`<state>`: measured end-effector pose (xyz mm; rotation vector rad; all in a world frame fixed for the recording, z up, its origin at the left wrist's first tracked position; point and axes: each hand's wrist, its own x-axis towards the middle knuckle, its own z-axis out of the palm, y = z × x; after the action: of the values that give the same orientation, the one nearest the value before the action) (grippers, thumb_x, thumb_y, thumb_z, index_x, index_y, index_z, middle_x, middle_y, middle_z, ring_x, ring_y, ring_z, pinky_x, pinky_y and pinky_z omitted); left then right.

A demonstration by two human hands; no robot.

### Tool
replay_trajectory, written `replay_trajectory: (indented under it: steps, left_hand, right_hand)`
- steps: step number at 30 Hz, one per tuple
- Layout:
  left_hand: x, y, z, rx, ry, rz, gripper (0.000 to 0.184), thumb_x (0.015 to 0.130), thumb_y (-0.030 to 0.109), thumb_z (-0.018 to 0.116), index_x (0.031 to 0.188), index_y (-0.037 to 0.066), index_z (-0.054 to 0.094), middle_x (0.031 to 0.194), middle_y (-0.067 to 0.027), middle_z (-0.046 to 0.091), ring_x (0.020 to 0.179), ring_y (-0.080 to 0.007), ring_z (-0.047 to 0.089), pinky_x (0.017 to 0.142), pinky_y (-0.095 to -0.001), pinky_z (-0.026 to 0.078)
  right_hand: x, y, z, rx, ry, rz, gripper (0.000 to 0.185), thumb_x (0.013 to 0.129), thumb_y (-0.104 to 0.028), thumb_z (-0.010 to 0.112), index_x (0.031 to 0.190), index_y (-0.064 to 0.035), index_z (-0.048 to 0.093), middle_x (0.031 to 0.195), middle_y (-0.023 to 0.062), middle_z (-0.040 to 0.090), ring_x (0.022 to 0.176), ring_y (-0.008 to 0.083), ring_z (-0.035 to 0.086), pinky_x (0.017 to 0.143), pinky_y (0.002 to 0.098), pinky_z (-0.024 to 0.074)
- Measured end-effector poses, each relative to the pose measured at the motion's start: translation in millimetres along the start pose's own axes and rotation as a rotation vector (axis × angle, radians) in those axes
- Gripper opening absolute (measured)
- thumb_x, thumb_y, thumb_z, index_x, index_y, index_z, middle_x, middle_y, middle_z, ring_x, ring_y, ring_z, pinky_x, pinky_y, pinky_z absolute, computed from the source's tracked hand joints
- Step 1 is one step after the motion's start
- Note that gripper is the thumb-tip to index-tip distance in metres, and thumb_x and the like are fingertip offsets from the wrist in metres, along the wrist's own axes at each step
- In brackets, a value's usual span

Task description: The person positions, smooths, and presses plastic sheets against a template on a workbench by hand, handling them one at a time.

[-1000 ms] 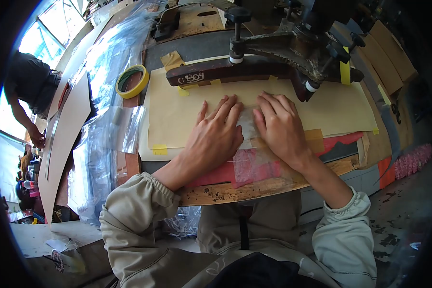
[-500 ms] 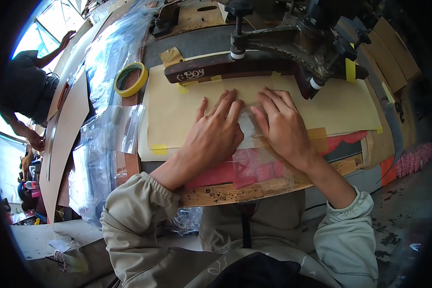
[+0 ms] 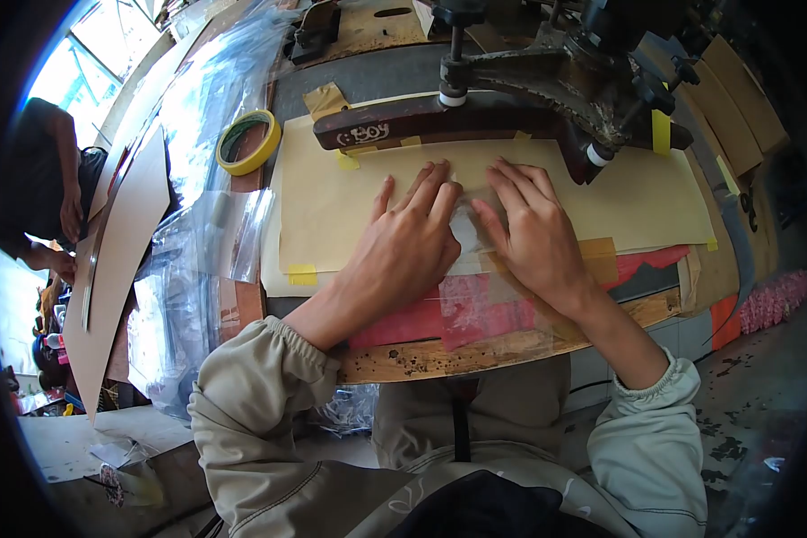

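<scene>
My left hand [image 3: 408,229] lies palm down on a cream sheet [image 3: 318,215], its fingers apart and holding nothing. Beside it, my right hand [image 3: 538,233] rests palm down with spread fingers. Between and below the hands is a clear plastic piece [image 3: 468,235], partly hidden by them. Just beyond the fingertips, a dark metal bar [image 3: 457,124] with white writing runs across the sheet, and bits of yellow tape show along its edge. Red material [image 3: 394,330] shows under the plastic at the table's wooden front edge [image 3: 421,360].
A yellow tape roll [image 3: 248,142] sits left of the sheet, near clear plastic film [image 3: 175,251]. A clamp frame with black knobs [image 3: 650,90] stands at the upper right. Another person [image 3: 40,170] is at the far left by a large board [image 3: 121,260]. Cardboard [image 3: 735,99] stands right.
The other person's raised arm has come down toward the board. My hands stay flat on the sheet, with only slight finger movement. The view has shifted a little.
</scene>
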<state>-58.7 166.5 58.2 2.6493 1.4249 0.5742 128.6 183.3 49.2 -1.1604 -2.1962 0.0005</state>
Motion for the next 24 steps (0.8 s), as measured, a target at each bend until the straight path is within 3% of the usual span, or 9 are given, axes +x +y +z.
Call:
replay_trajectory:
  steps: [24]
  left_hand:
    - [0.7, 2.2, -2.6, 0.009, 0.009, -0.008, 0.043, 0.082, 0.009, 0.051, 0.123, 0.001, 0.046, 0.14, -0.0231, 0.043, 0.13, -0.0351, 0.044, 0.106, -0.0565, 0.034]
  right_hand:
    - [-1.1, 0.3, 0.7, -0.007, 0.004, -0.002, 0.043, 0.09, -0.024, 0.062, 0.11, 0.0137, 0.059, 0.115, 0.0268, 0.06, 0.11, 0.0362, 0.055, 0.096, 0.0403, 0.0455]
